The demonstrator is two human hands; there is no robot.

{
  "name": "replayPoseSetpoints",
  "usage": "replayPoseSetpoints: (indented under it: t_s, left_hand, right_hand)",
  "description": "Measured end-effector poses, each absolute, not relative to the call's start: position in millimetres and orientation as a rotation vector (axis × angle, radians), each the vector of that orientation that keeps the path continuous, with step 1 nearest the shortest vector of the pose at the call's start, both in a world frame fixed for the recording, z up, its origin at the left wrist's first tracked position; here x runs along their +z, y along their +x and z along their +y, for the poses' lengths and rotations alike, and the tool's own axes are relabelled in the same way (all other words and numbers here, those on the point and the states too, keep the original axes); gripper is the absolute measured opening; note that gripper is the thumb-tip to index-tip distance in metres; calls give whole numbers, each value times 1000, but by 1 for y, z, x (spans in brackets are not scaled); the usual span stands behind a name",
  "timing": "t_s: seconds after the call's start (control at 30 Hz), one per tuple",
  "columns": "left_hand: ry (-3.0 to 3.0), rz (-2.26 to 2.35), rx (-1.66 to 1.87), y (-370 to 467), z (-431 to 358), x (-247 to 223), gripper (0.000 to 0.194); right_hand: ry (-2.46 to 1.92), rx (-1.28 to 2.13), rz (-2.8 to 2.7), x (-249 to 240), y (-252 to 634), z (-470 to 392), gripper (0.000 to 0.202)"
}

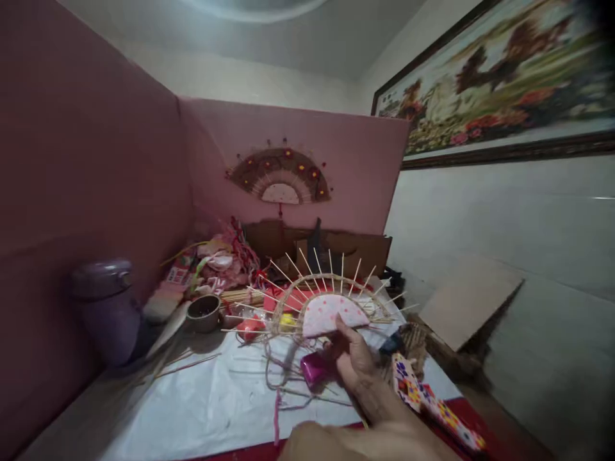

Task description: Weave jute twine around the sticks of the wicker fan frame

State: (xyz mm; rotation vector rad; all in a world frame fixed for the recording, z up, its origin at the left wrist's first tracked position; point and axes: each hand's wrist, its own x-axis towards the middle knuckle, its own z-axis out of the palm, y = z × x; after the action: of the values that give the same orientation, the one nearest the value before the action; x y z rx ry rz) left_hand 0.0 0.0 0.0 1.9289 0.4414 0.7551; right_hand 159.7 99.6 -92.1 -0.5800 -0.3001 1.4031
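- A semicircular pale-stick fan with pink-dotted white base point(329, 312) is grasped by the right hand point(354, 355).
- For the left hand point(327, 444), the grip cannot be told.

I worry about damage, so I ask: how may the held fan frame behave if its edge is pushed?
The fan frame is probably light: mostly thin sticks and open gaps. Projecting freely, they may snap or catch. The dotted half-round base seems fairly stiff, looking flat in the right hand.
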Motion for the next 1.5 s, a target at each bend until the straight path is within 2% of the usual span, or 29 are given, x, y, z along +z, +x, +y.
replayPoseSetpoints:
  t_s: [0.13,0.3,0.4,0.5,0.67,0.77,0.97,1.03,1.13,1.2,1.33,1.5]
  left_hand:
    - [1864,445,786,-1,18,4,1]
    - [1410,938,1191,-23,63,-13,27]
    - [1205,1060,1295,-37,88,-36,31]
    - [934,1070,1280,-46,105,-55,22]
    - [870,1086,1361,-59,130,-53,23]
    - [934,960,1445,-63,148,-36,33]
    - [1027,677,1367,-53,176,-12,50]
    - [1042,625,1323,-48,183,-11,45]
    - [1044,584,1311,-44,191,-11,18]
    - [1031,544,1357,-44,197,-10,7]
    - [987,439,1472,-47,208,-1,9]
    - [986,367,1624,-60,214,22,12]
  right_hand:
    - [-547,1381,-329,-86,157,98,23]
    - [-470,1379,-324,-86,159,98,23]
    - [-451,1385,-298,-85,160,98,22]
    - [-432,1384,-281,-81,161,97,20]
    - [-430,1373,-258,-74,165,95,20]
    - [-413,1363,-289,-74,168,94,18]
    - [-408,1388,-267,-73,165,92,13]
    - [-418,1401,-248,-71,163,91,12]
    - [-398,1434,-226,-69,162,90,12]
    - [-394,1430,-222,-68,163,90,14]
    - [-438,1388,-226,-68,165,92,16]
    - [-485,1357,-190,-69,165,92,29]
